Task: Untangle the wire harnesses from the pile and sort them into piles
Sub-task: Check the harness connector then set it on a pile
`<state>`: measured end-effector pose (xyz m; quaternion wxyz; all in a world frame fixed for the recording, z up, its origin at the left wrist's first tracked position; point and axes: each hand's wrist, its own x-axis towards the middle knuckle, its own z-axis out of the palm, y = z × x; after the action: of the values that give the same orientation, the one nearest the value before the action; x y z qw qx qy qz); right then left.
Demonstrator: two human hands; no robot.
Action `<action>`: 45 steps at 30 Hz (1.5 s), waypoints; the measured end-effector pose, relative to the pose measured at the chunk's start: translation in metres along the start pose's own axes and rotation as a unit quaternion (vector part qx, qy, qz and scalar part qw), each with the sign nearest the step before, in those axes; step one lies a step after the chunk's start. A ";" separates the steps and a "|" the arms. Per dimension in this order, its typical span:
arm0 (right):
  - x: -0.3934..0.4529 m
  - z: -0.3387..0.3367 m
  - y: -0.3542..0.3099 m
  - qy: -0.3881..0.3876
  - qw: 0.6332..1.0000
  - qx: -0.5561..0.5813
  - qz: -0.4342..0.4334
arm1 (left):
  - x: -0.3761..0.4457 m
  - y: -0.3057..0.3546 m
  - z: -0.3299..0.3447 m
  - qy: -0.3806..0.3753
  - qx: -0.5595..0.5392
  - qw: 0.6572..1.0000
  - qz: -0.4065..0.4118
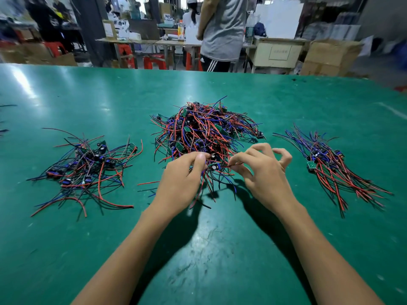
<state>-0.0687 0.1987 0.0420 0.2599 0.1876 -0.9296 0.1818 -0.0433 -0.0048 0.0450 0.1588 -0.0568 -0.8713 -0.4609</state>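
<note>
Holding one harness [214,167] between both hands, I keep it just above the green desk [88,95], at the near edge of the big central pile [204,130]. My left hand [182,179] has its fingers curled around a bunch of the harness's wires, thumb pressed against the forefinger. My right hand [264,172] pinches a red wire [233,165] between thumb and forefinger, while its other fingers stand up, spread and bent. The harness's small dark part with a bit of green board sits in the gap between my hands, and its red, blue and black wires hang down and fan out toward me, their ends touching or nearly touching the desk; I cannot tell which.

The central pile is a dense tangle of red, blue and black wires with little green boards showing here and there. To my left lies a looser pile [88,166], its wires pointing every way around blue and black parts. To my right lies a sorted pile [330,166], where the wires run mostly the same way, slanting toward the near right, with a small green board [311,165] at its near left edge. Both side piles are well apart from the central one.

Beyond the far edge of the desk a person in a grey shirt [222,29] stands with back turned, near cardboard boxes [328,58] and red stools [154,61].
</note>
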 end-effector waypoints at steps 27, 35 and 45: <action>-0.002 0.004 -0.057 0.216 0.922 0.257 0.194 | 0.003 0.013 -0.016 -0.100 -0.460 0.860 -0.197; 0.003 0.008 -0.053 0.038 0.851 0.490 0.186 | -0.001 0.013 -0.013 -0.165 -0.400 0.886 -0.169; 0.007 -0.001 -0.044 0.038 0.780 0.576 0.242 | -0.007 0.016 -0.010 -0.161 -0.332 0.921 -0.126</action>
<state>-0.0542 0.1596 0.0573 0.0859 0.0641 -0.6560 0.7471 -0.0310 -0.0034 0.0604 -0.0710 -0.0693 -0.6818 -0.7248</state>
